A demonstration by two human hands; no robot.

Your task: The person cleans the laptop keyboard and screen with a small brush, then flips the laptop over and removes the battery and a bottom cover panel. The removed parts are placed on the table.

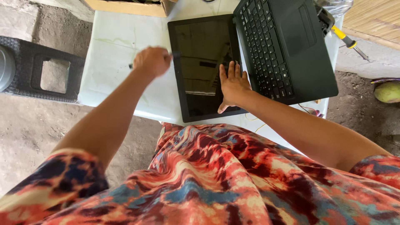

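Observation:
A black laptop lies opened flat on a white table [112, 50], its dark screen [200, 58] nearest me and its keyboard half [287, 46] to the right. My right hand [232, 85] rests flat on the screen's lower right edge, fingers together. My left hand [152, 61] hovers blurred over the table just left of the screen, closed around a thin dark tool whose tip points at the screen's left edge.
A cardboard box [129, 6] sits at the table's far edge. A yellow-handled screwdriver [348, 41] lies right of the laptop. A black plastic stool [46, 68] stands on the dirt floor at left, a green fruit [387, 91] at right.

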